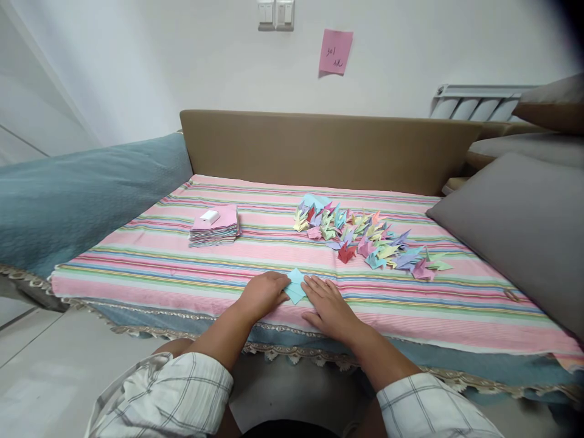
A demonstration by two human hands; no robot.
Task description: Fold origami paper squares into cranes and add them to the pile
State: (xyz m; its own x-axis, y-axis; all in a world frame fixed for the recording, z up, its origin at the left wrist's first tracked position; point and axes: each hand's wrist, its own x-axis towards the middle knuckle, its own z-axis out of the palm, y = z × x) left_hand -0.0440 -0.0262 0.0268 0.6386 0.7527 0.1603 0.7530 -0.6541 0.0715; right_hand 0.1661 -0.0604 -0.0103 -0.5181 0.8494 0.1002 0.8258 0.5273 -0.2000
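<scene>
A small light-blue folded paper lies flat on the striped cloth, one corner pointing away from me. At its left edge, my left hand has its fingers curled together against the paper. From the right, my right hand rests flat, fingers stretched out, with the fingertips touching the paper's right edge. Behind the hands, to the right, sits a spread of many-coloured folded paper cranes. A stack of coloured paper sheets is at the back left, with a small white block on top.
The sofa's brown backrest runs behind the cloth. Grey cushions pile up on the right, and a blue-covered armrest stands on the left. A pink note and light switches are on the wall.
</scene>
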